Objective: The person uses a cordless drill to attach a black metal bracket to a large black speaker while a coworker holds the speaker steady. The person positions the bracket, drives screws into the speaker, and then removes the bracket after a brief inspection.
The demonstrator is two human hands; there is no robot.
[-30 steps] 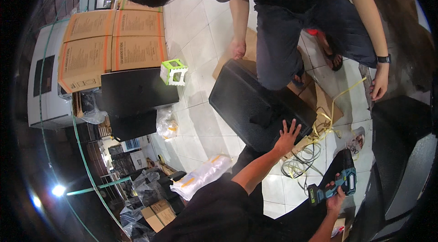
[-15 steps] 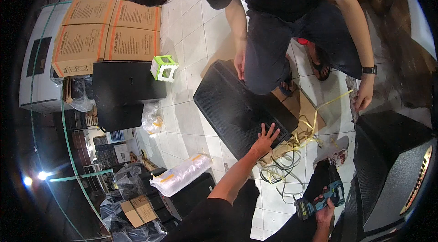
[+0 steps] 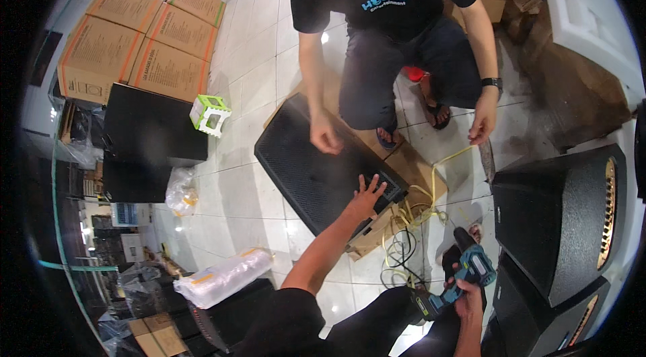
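In the past second, the co-worker's hand (image 3: 326, 135) had moved from the far edge of the black speaker (image 3: 316, 179) to over its grille, the knee drawing back. The speaker lay on cardboard (image 3: 417, 165) on the tiles. The person's left hand (image 3: 367, 195) rested across one end, fingers splayed and gripping nothing; the right hand (image 3: 469, 296) was wrapped round a blue drill (image 3: 474, 266). I'd have worried about the yellow cord (image 3: 454, 156) bunched nearby: a loose loop might snag the drill's nose. Leaning hard on that palm could have skidded cardboard and speaker.
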